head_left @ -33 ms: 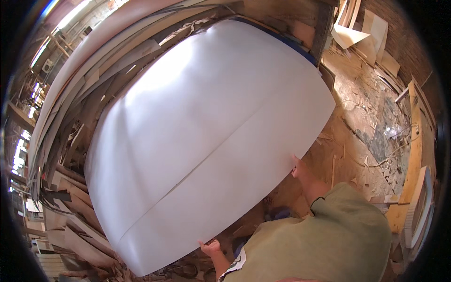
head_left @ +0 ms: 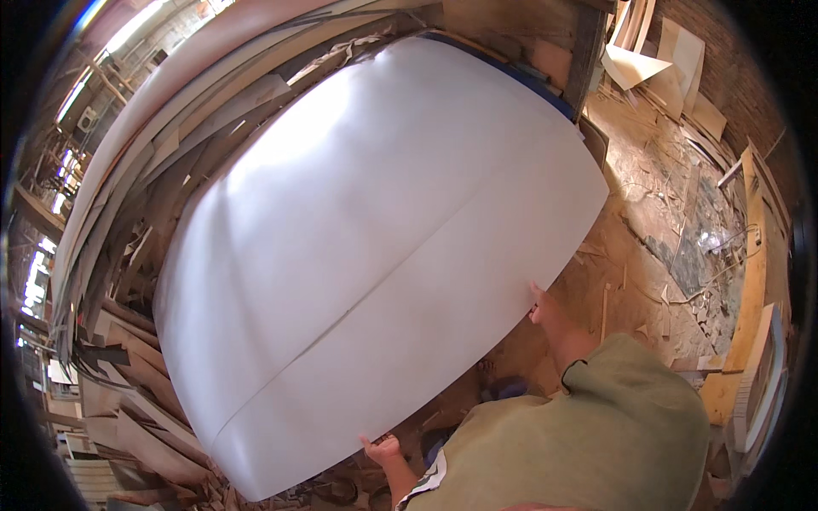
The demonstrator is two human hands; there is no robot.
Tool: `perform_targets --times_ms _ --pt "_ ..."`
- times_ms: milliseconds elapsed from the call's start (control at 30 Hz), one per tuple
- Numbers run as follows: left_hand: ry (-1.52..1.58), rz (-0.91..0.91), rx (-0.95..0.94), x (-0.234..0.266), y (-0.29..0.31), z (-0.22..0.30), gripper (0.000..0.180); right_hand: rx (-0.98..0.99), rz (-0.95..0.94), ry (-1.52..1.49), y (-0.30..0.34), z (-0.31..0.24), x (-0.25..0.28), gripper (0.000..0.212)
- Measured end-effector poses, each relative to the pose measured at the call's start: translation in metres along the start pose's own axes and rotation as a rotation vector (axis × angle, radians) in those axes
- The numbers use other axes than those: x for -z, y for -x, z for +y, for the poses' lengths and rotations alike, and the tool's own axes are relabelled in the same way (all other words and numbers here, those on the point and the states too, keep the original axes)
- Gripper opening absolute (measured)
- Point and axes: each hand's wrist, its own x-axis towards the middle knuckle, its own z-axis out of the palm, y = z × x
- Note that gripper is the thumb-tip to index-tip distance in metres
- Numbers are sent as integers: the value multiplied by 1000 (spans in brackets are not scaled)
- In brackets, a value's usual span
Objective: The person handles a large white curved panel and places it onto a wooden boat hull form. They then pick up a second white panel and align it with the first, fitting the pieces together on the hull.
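A large white sheet (head_left: pixel 409 341) fills the middle of the view, its surface glossy at the upper left. A thin dark line runs slantwise across it; whether this is a seam or the edge of a second sheet I cannot tell. My left hand (head_left: pixel 383 449) grips the near edge towards the lower left, thumb at the edge and the other fingers partly hidden under it. Farther right along that same edge, my right hand (head_left: pixel 540 307) holds on with its thumb over the top and its fingers curled beneath.
Stacked, curved-looking boards (head_left: pixel 162 145) line the left side. Scraps of board (head_left: pixel 158 443) lie at lower left. On the right, debris covers the floor (head_left: pixel 656 221), beside a yellowish plank (head_left: pixel 750 255). White offcuts (head_left: pixel 632 66) lean at the upper right. A dark post (head_left: pixel 586 60) stands behind the sheet.
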Motion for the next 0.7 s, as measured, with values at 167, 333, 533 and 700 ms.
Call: perform_targets --times_ms 167,333,533,700 --pt "-117 -81 93 -17 -3 -25 35 10 19 6 0 -25 -7 40" --pt "-159 -204 68 -1 -9 -23 38 81 -109 91 -6 -11 27 40" --pt "-206 -118 198 58 -23 7 36 111 -106 153 30 16 79 38" --pt "-135 -459 152 79 -4 4 44 76 -29 233 3 23 114 40"
